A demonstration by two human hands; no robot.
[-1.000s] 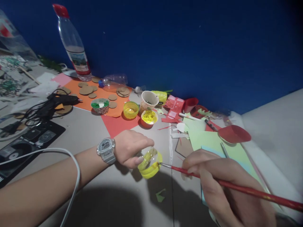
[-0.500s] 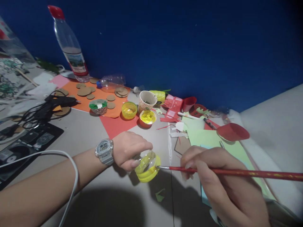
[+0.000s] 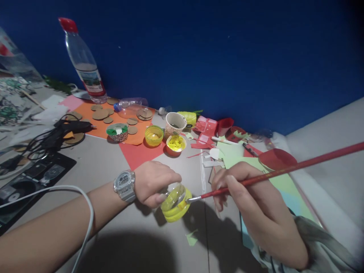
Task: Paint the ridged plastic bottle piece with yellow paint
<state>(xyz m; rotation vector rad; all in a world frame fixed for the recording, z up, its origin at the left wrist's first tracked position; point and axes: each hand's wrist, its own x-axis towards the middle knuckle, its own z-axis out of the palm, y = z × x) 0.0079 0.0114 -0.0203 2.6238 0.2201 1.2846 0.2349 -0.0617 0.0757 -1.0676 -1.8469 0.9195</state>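
Two hands, head view: both were above the grey surface [image 3: 187, 167], near and central.
Left hand [image 3: 155, 184]: its thumb and forefinger were slightly parted, gripping the clear cup's left side.
Clear cup [image 3: 174, 204]: tilted and banded with yellow, it lay between the hands.
Right hand [image 3: 250, 201]: its fingers were closed round the red paintbrush [image 3: 256, 177].
Brush tip: it touched the cup's right side; the handle slanted up to the right.
Far middle: a yellow tub [image 3: 154, 135] stood left of a paper cup [image 3: 174, 125] and a small bowl [image 3: 175, 148] holding yellow paint.
Far left: a red-capped bottle [image 3: 85, 70] stood beside cardboard discs [image 3: 100, 114].
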